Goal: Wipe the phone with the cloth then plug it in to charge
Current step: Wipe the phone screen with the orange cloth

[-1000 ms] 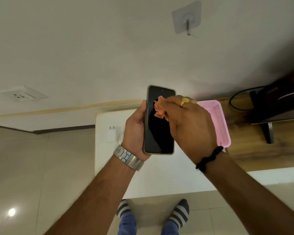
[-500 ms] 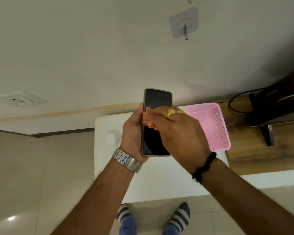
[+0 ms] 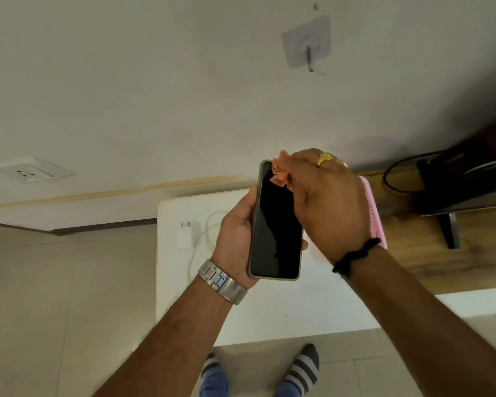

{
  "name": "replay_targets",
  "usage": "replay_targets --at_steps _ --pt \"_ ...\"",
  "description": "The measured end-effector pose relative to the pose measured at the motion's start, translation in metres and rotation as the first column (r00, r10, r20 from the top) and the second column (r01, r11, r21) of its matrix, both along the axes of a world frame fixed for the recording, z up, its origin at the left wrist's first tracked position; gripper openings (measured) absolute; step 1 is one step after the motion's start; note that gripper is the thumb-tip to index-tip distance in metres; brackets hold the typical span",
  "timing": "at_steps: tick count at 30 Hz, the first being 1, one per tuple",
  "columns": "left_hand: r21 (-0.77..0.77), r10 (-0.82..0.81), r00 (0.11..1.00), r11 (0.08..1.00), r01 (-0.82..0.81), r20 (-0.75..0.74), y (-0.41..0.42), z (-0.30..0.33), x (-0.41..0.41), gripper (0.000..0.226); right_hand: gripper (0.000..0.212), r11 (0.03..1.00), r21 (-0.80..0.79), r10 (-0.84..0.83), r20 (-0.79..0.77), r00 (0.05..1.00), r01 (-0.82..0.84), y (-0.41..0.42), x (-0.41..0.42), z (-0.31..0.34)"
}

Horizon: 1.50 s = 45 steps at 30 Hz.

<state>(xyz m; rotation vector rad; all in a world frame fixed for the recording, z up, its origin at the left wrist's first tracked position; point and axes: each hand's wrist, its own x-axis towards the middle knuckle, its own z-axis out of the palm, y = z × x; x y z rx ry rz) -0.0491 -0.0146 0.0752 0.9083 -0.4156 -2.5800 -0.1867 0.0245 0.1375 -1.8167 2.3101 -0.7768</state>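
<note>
Here the white table lies below the phone, a dark, unlit slab in a grey case, gripped upright in the left hand. The right hand pinches a bunched orange cloth against its top edge.

Cloth mostly hidden in right hand; pink basket largely behind it.

orange cloth on dark phone
</note>
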Motion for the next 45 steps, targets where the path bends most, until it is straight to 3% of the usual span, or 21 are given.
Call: replay_targets --at_steps 5,10,15,20,25,30,35,40,45 --pt "0.044 0.072 0.997 0.997 -0.07 -0.041 -0.012 0.004 0.003 0.047 0.032 0.969 0.122 0.214 0.017 0.977 -0.215 0.012 0.026 -0.002" --pt "0.01 0.006 1.0 1.0 -0.006 -0.017 0.0 0.0 -0.002 0.05 0.026 0.999 0.034 -0.003 -0.02 1.0 0.004 -0.003 0.0 -0.001" --pt "0.028 0.042 0.997 0.999 -0.04 -0.063 -0.011 -0.001 0.004 0.048 0.033 0.971 0.117 0.207 0.011 0.978 -0.207 0.011 0.027 0.002" --pt "0.019 -0.007 1.0 1.0 0.007 -0.016 -0.001 -0.004 -0.002 0.046 0.028 1.0 0.011 0.026 -0.002 1.0 -0.026 -0.008 0.002 -0.001" --pt "0.04 0.05 0.996 0.998 -0.047 -0.077 -0.01 0.0 0.004 0.049 0.036 0.969 0.065 0.238 0.025 0.971 -0.239 0.009 0.027 -0.001" --pt "0.045 0.012 0.997 0.999 -0.009 -0.074 -0.003 0.001 -0.001 0.047 0.031 0.998 -0.039 0.052 0.014 0.999 -0.052 -0.012 0.007 -0.003" --pt "0.08 0.055 0.998 0.995 -0.052 -0.044 -0.018 0.006 0.006 0.053 0.03 0.955 0.096 0.281 0.003 0.96 -0.28 0.021 0.032 -0.002" --pt "0.088 0.042 0.999 0.995 -0.039 -0.033 -0.012 0.004 0.002 0.052 0.031 0.997 0.049 0.057 -0.005 0.998 -0.056 0.004 0.007 -0.004" --pt "0.046 0.032 0.999 0.998 -0.033 0.016 -0.019 0.003 0.011 0.068 0.034 0.935 0.161 0.332 -0.077 0.94 -0.317 0.043 0.031 -0.014"
